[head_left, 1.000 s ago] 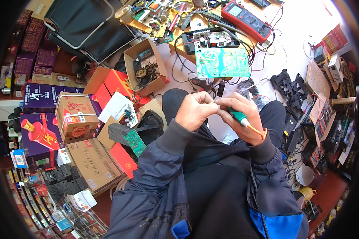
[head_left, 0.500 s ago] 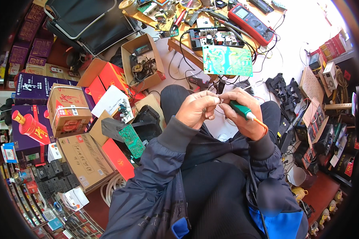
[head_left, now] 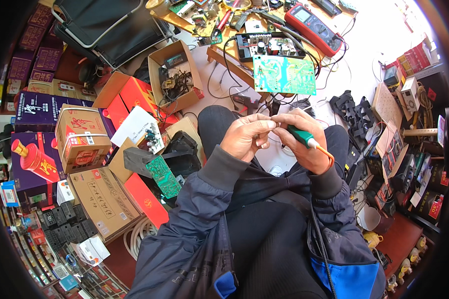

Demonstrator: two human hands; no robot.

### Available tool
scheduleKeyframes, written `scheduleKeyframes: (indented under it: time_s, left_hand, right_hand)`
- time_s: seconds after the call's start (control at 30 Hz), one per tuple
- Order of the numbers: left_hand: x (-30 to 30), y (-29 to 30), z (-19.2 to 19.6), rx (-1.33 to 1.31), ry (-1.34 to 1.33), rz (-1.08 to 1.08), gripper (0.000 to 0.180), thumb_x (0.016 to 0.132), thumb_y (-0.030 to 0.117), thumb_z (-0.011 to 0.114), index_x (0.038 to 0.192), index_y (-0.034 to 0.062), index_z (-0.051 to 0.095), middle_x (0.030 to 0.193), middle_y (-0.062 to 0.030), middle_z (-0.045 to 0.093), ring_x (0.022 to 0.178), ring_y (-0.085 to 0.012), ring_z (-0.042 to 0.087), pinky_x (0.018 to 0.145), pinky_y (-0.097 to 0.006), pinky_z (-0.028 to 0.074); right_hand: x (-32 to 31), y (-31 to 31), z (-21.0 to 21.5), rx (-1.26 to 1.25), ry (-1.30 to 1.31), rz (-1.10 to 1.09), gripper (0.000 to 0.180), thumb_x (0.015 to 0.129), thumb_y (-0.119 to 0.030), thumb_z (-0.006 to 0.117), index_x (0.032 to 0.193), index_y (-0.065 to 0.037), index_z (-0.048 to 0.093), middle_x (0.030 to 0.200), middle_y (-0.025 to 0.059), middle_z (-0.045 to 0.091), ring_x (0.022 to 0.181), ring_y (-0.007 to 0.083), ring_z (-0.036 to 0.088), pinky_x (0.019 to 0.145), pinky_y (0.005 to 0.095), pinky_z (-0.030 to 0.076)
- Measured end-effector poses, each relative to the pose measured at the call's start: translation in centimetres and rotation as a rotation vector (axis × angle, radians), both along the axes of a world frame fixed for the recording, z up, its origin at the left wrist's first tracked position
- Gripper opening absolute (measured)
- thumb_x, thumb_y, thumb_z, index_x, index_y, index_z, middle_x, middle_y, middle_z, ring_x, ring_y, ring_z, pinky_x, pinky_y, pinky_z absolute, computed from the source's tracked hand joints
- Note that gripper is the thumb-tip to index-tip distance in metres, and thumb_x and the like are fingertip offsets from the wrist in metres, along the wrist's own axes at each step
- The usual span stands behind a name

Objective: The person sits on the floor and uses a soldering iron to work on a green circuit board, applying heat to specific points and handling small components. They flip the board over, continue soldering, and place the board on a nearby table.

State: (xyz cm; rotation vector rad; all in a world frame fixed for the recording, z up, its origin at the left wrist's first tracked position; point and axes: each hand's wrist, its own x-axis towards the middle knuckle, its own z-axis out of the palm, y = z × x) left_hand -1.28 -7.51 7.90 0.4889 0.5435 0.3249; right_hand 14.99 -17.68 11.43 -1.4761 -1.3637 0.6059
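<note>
Above my lap, my left hand (head_left: 247, 135) is closed in a pinch, thumb against forefinger. Whatever it may hold is hidden or too small to make out. My right hand (head_left: 304, 139) meets it fingertip to fingertip and is wrapped round a green-handled tool (head_left: 300, 134). A white collar and an orange cord (head_left: 326, 152) come out of the handle's rear and run over the wrist. The tool's front end is hidden by my fingers. Beyond both hands, a green circuit board (head_left: 284, 75) leans at the edge of a low wooden worktable (head_left: 243, 74).
An opened device (head_left: 270, 46) and a red multimeter (head_left: 313, 30) lie on the worktable, with cables hanging down. At left stand an open carton (head_left: 197, 95) of wires, a taped carton (head_left: 83, 137) and another circuit board (head_left: 163, 176). Black straps (head_left: 355, 112) lie at right.
My fingertips have drawn slightly closer together, hiding a small dark bit that showed between them. The grip on the green-handled tool is unchanged. The view has shifted slightly.
</note>
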Motion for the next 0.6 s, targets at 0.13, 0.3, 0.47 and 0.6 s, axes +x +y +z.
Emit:
scheduleKeyframes:
  time_s: [0.13, 0.3, 0.47, 0.6]
  left_hand:
    - [0.31, -0.2, 0.15, 0.05, 0.051, 0.046, 0.012, 0.09, 0.009, 0.071, 0.099, 0.0029, 0.066, 0.074, -0.0003, 0.059, 0.058, -0.0088, 0.046, 0.061, -0.028, 0.042]
    - [0.61, -0.25, 0.52, 0.116, 0.106, 0.048, 0.013, 0.089, 0.009, 0.071, 0.098, 0.0008, 0.066, 0.072, 0.0, 0.058, 0.058, -0.0088, 0.048, 0.061, -0.028, 0.043]
    - [0.74, -0.19, 0.76, 0.158, 0.144, 0.043, 0.013, 0.09, 0.009, 0.071, 0.098, 0.0001, 0.067, 0.069, 0.0008, 0.056, 0.058, -0.0084, 0.047, 0.061, -0.027, 0.042]
    - [0.76, -0.14, 0.85, 0.176, 0.162, 0.039, 0.014, 0.091, 0.011, 0.07, 0.099, 0.0005, 0.067, 0.069, 0.001, 0.055, 0.058, -0.0083, 0.046, 0.06, -0.028, 0.04]
  right_hand:
    - [0.0, 0.01, -0.03, -0.007, 0.02, 0.0, 0.03, 0.081, 0.004, 0.075, 0.11, -0.004, 0.07, 0.082, 0.0067, 0.061, 0.072, 0.0166, 0.061, 0.065, 0.0289, 0.048]
    - [0.12, 0.02, -0.21, 0.006, 0.008, 0.0, 0.031, 0.082, 0.004, 0.075, 0.111, -0.004, 0.07, 0.081, 0.0066, 0.06, 0.072, 0.0163, 0.061, 0.065, 0.0285, 0.048]
    - [0.16, -0.05, -0.43, 0.006, 0.027, -0.005, 0.03, 0.081, 0.004, 0.075, 0.11, -0.003, 0.07, 0.081, 0.0066, 0.06, 0.073, 0.0167, 0.061, 0.066, 0.0286, 0.048]
    - [0.09, 0.09, -0.67, 0.038, 0.019, -0.011, 0.027, 0.083, 0.004, 0.073, 0.109, -0.001, 0.07, 0.082, 0.0052, 0.059, 0.071, 0.0133, 0.059, 0.063, 0.0265, 0.047]
